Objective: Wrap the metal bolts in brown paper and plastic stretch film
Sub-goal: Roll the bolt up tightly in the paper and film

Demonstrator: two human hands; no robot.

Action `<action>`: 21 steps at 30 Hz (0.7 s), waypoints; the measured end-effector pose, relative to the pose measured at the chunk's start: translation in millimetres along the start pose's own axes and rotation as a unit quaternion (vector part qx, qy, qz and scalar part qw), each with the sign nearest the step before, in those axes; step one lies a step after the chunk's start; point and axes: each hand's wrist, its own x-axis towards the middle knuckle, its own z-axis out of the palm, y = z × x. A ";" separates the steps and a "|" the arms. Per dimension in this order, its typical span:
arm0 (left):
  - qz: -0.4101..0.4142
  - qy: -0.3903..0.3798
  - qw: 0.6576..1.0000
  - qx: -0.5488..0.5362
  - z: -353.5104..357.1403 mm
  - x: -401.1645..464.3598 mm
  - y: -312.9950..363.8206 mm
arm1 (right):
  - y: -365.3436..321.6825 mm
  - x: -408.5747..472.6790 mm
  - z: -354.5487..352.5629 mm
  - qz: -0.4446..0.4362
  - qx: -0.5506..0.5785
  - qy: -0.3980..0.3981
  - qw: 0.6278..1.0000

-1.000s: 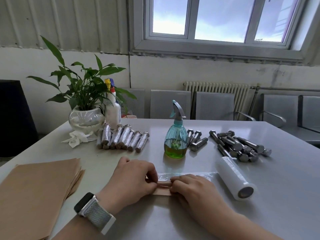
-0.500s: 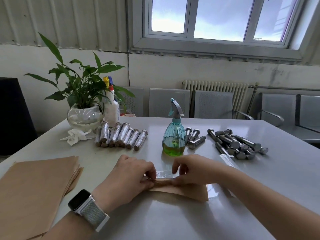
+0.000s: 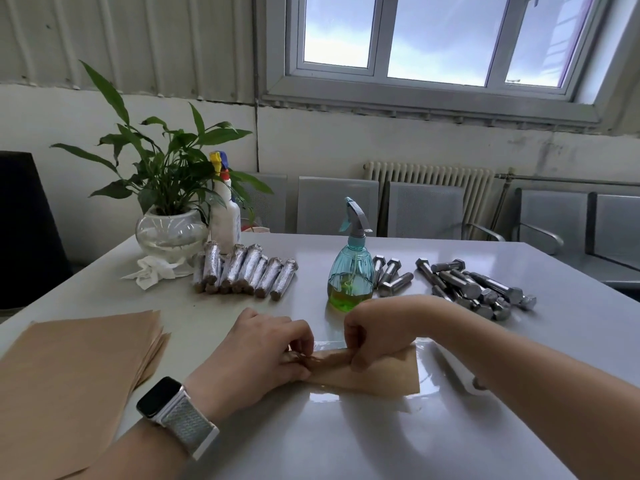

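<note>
A brown paper sheet [image 3: 384,375] lies on clear stretch film [image 3: 363,401] in front of me, its far edge rolled into a tube; whatever is inside is hidden. My left hand [image 3: 256,348] pinches the tube's left end. My right hand [image 3: 377,327] grips the roll from above, a little to the right. The stretch film roll [image 3: 462,370] is mostly hidden behind my right forearm. Bare metal bolts [image 3: 478,289] lie heaped at the right. A row of wrapped bolts [image 3: 246,271] lies at the back left.
A stack of brown paper sheets [image 3: 65,382] covers the near left of the white table [image 3: 571,341]. A teal spray bottle [image 3: 351,268] stands just beyond my hands. A potted plant [image 3: 169,206], a white spray bottle [image 3: 225,211] and a crumpled tissue [image 3: 152,271] sit back left.
The paper has gone from a folded strip under both hands to a sheet spread on the film. My right arm swung out to the right, over the film roll.
</note>
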 end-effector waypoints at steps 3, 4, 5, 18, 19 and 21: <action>-0.007 0.002 1.000 -0.012 -0.4 -2.1 -0.8 | -5.1 -3.2 -9.1 -0.004 0.012 0.013 1.000; -0.010 0.001 1.000 -0.010 -1.0 -2.8 -0.8 | -7.6 -4.2 -10.8 -0.004 0.018 0.012 1.000; -0.012 0.000 1.000 -0.008 -1.6 -3.1 -0.4 | -9.8 -5.4 -10.8 -0.007 0.015 0.008 1.000; 0.002 0.074 0.994 0.076 3.4 -5.4 14.4 | -7.4 -14.9 37.9 -0.102 -0.170 0.254 0.947; 0.007 0.085 0.993 0.082 4.4 -5.4 15.7 | -5.0 -14.9 40.3 -0.103 -0.166 0.266 0.944; 0.012 0.094 0.992 0.084 6.3 -5.1 16.9 | 0.8 -16.3 43.5 -0.099 -0.142 0.283 0.943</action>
